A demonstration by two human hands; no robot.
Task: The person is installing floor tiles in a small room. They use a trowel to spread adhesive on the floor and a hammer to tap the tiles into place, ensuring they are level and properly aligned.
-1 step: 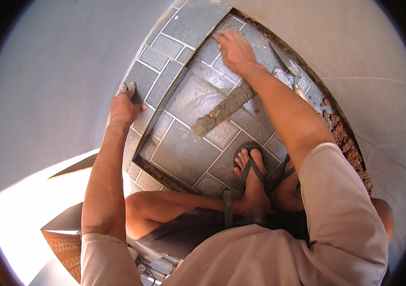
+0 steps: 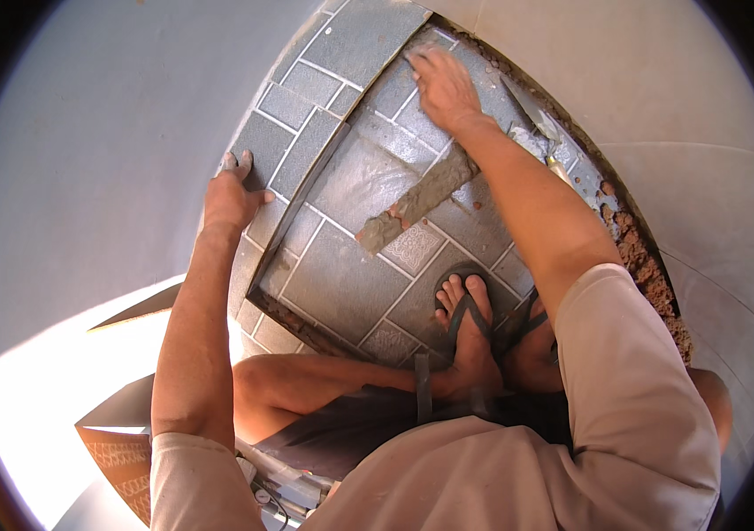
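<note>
My left hand lies on the raised strip of patterned grey tile beside the wall, thumb and fingers spread. Farther off, my right hand hovers or rests by the far end of that strip's edge. Its fingers reach out to the left, slightly blurred, with nothing visible in them. Whether they touch the tile is unclear. Below the strip lies grey tiled floor with pale joint lines. A long mortar-coated bar lies across it, partly hidden by my right forearm. Right of that forearm sits a trowel.
A pale wall rises along the left. Reddish rubble fills a gap beside the beige floor tiles on the right. My sandalled foot stands on the tiled floor. An opened cardboard box is at lower left.
My right hand has shifted slightly to the right. My left hand stays in the same place on the strip.
</note>
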